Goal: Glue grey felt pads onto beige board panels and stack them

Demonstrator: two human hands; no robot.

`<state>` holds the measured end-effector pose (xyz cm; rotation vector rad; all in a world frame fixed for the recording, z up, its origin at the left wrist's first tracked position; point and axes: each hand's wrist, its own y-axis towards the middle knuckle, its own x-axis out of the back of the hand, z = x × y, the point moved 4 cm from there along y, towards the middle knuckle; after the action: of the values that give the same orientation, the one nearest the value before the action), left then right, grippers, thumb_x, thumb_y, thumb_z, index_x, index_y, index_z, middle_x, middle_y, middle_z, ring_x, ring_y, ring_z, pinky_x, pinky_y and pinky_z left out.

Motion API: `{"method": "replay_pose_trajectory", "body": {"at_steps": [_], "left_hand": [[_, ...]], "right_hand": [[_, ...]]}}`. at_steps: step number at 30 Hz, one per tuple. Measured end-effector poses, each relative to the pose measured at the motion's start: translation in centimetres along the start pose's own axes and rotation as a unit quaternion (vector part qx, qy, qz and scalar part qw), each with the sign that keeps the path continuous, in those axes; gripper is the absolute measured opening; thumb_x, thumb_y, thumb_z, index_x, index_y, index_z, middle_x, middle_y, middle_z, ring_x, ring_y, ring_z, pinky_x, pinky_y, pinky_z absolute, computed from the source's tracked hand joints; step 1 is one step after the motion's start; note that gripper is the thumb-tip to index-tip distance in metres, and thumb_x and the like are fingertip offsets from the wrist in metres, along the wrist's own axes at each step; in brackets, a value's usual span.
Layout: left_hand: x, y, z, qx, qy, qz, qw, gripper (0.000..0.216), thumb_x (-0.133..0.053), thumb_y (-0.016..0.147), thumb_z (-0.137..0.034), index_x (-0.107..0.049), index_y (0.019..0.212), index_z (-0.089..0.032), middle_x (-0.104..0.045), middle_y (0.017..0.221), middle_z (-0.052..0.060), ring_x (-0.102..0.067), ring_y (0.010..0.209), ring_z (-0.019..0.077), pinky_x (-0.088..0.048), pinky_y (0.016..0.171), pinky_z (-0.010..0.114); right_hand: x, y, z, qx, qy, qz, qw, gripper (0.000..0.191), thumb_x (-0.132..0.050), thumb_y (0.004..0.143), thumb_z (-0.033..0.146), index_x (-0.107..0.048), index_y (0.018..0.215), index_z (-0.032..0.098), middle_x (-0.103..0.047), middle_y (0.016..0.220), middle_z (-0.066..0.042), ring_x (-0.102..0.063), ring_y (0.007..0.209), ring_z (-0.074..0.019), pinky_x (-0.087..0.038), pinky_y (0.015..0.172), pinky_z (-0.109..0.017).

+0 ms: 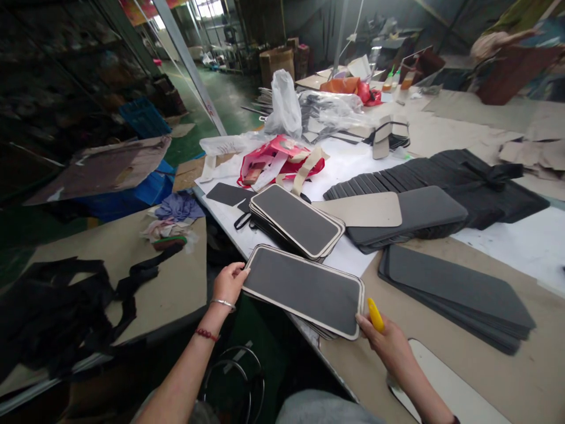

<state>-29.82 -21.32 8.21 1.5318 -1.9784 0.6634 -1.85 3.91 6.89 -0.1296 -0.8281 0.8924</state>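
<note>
Currently, the left hand (229, 285) pinches one end of a dark panel (304, 290) with pale border, which lies on top of a pile (324, 334) at the edge of the surface (353, 374). The right hand (388, 343) has its thumb at the other end and also grips a yellow tool (375, 315). Just behind is a similar stack (296, 221).
</note>
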Motion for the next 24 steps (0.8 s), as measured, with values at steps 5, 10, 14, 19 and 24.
{"method": "replay_pose_trajectory", "body": {"at_steps": [5, 10, 14, 19, 24], "left_hand": [[0.9, -2.7, 0.3, 0.054, 0.023, -0.068, 0.996, 0.036, -0.054, 0.064, -0.055, -0.054, 0.070, -0.020, -0.057, 0.062, 0.000, -0.055, 0.062, 0.0166, -0.043, 0.062, 0.028], [-1.6, -6.3, 0.7, 0.074, -0.046, 0.038, 0.995, 0.044, -0.054, 0.064, -0.060, -0.039, 0.051, -0.021, -0.044, 0.044, -0.005, -0.047, 0.044, 0.0110, -0.038, 0.051, 0.024], [-2.8, -6.9, 0.7, 0.095, -0.090, 0.053, 0.990, 0.045, -0.057, 0.061, -0.060, -0.040, 0.050, -0.020, -0.045, 0.042, -0.005, -0.044, 0.043, 0.0100, -0.037, 0.049, 0.023], [-3.1, -6.8, 0.3, 0.099, -0.133, 0.080, 0.983, 0.051, -0.052, 0.059, -0.069, -0.046, 0.053, -0.019, -0.050, 0.045, -0.002, -0.048, 0.045, 0.0127, -0.039, 0.045, 0.024], [-2.1, -7.3, 2.6, 0.078, -0.062, 0.072, 0.992, 0.057, -0.037, 0.065, -0.075, -0.051, 0.057, -0.020, -0.055, 0.049, 0.001, -0.053, 0.049, 0.0172, -0.045, 0.049, 0.029]], "right_hand": [[0.3, -0.2, 0.6, 0.000, -0.027, -0.004, 1.000, 0.038, -0.036, 0.072, 0.058, -0.042, 0.058, 0.023, -0.048, 0.046, 0.003, -0.048, 0.047, -0.0137, -0.038, 0.050, -0.024], [0.2, -0.3, 0.6, 0.002, -0.021, 0.001, 1.000, 0.038, -0.036, 0.073, 0.057, -0.041, 0.057, 0.023, -0.046, 0.045, 0.003, -0.048, 0.045, -0.0132, -0.037, 0.049, -0.024], [0.2, -0.1, 0.3, -0.004, -0.019, 0.002, 1.000, 0.037, -0.038, 0.073, 0.056, -0.043, 0.059, 0.022, -0.047, 0.046, 0.003, -0.047, 0.045, -0.0128, -0.036, 0.050, -0.024], [-0.3, 0.0, -0.2, 0.013, 0.017, -0.016, 1.000, 0.033, -0.041, 0.074, 0.051, -0.047, 0.064, 0.020, -0.052, 0.053, 0.002, -0.047, 0.049, -0.0125, -0.036, 0.051, -0.023], [-0.3, -0.9, 0.4, 0.019, 0.019, -0.038, 0.999, 0.022, -0.045, 0.079, 0.036, -0.055, 0.072, 0.017, -0.058, 0.066, 0.000, -0.050, 0.062, -0.0118, -0.034, 0.057, -0.021]]}}
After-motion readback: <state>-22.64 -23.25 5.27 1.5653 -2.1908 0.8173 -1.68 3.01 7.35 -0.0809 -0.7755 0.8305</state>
